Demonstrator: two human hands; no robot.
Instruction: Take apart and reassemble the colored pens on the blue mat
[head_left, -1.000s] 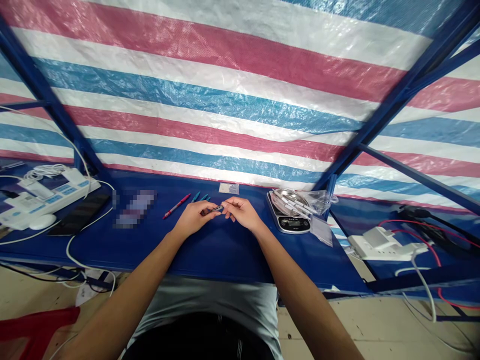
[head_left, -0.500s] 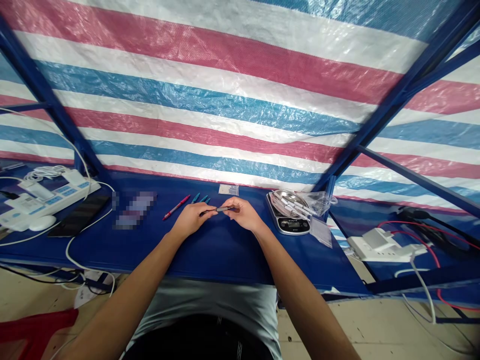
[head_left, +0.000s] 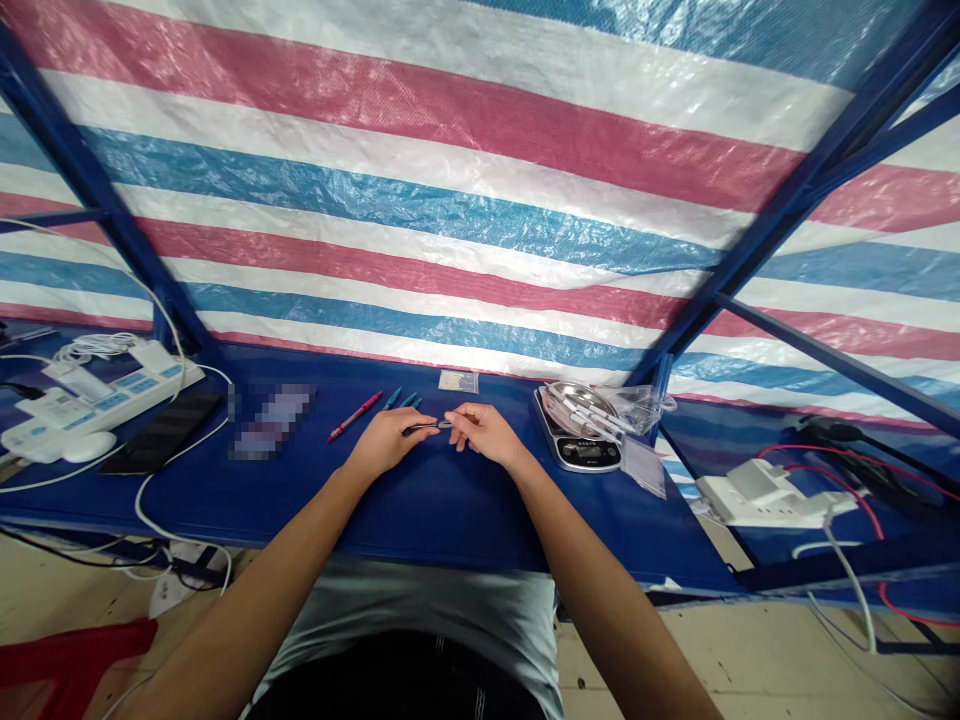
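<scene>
Right fingers (head_left: 460,421) now more splayed at slim dark rod (head_left: 444,425), hold unclear; left fingers (head_left: 424,433) closed on it

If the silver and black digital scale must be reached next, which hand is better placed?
Probably the right hand: it is nearer to the scale. The left hand is farther away and pinches a small, thin, dark object; whether the right hand also grips it is unclear.
</scene>
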